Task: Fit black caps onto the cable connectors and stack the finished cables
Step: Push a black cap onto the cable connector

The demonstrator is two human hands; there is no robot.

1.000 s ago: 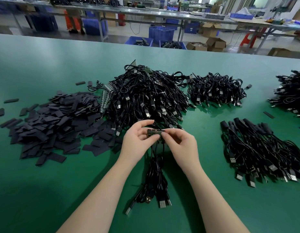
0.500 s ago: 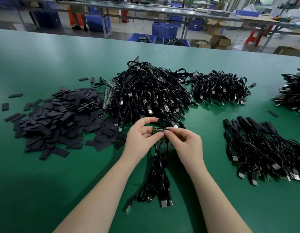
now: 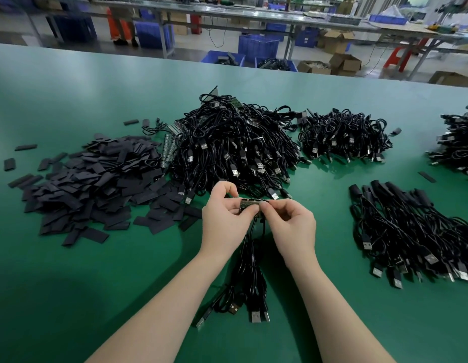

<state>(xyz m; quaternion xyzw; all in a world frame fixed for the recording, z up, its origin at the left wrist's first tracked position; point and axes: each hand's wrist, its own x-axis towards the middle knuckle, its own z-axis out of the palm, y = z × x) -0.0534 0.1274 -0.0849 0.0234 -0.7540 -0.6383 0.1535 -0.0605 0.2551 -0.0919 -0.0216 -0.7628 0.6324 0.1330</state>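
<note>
My left hand (image 3: pixel 225 218) and my right hand (image 3: pixel 290 226) pinch a small strip of bare connector boards (image 3: pixel 249 204) between them, just above the green table (image 3: pixel 70 284). Black cables (image 3: pixel 249 279) hang from the strip and trail toward me, their USB plugs lying on the table. A heap of flat black caps (image 3: pixel 83 182) lies to the left. Behind my hands rises a big pile of uncapped cables (image 3: pixel 232 145). A stack of capped cables (image 3: pixel 416 231) lies to the right.
Two more cable piles sit at the back right (image 3: pixel 343 137) and far right edge (image 3: pixel 458 145). Loose caps (image 3: pixel 10 163) are scattered at the left. Beyond the table's far edge stand blue crates (image 3: pixel 257 47), cardboard boxes and other benches.
Both hands keep pinching the connector strip in the same spot. The camera has tipped slightly, so the scene sits a little lower in view.
</note>
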